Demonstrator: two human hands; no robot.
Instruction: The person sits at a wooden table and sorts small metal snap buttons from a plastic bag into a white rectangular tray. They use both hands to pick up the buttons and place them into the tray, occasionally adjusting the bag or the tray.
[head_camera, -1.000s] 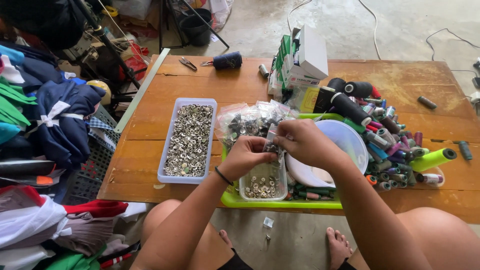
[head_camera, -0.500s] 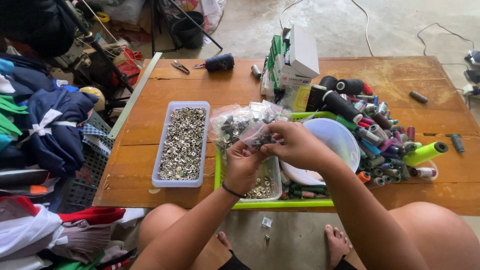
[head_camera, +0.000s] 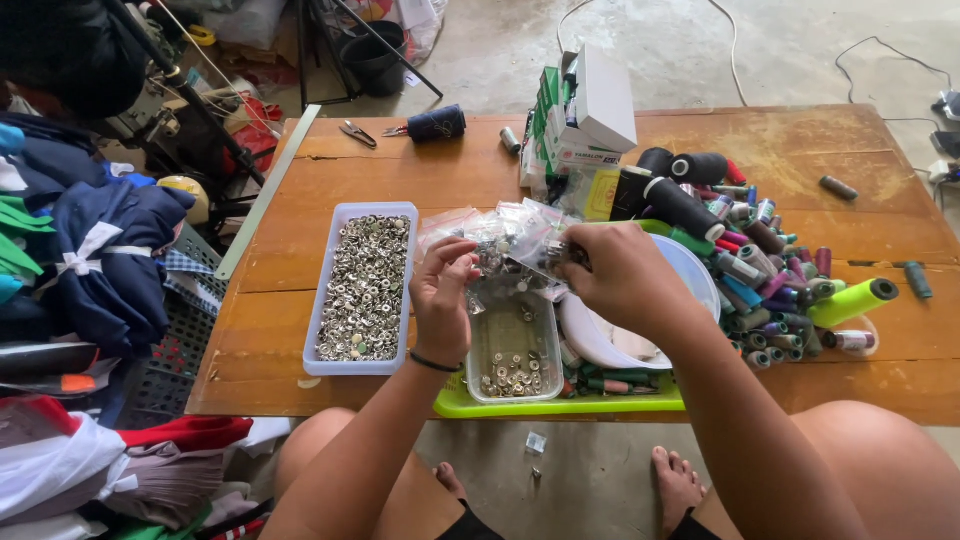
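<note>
We hold a small clear plastic bag of metal snap fasteners (head_camera: 505, 250) between both hands, directly above the small clear rectangular container (head_camera: 515, 345) that sits on the lime-green plastic tray (head_camera: 540, 405) at the near edge of the wooden table (head_camera: 780, 150). The bag runs roughly left to right between our hands, and both are equally close to it. Our left hand (head_camera: 443, 290) is curled, with thumb and fingertips pinched on the bag's left end. Our right hand (head_camera: 620, 275) is closed around its right end, where a few metal pieces show at the fingertips; we cannot tell exactly how the fingers meet beneath the plastic. The container under the bag holds only a thin scatter of fasteners at its near end. Just left of it, apart from the tray, lies the long pale-blue rectangular tray heaped with silver fasteners (head_camera: 362, 285). To the right, a white round bowl (head_camera: 690, 275) lies partly under our right wrist, and beyond it a pile of mixed-colour thread spools (head_camera: 770, 270).
</note>
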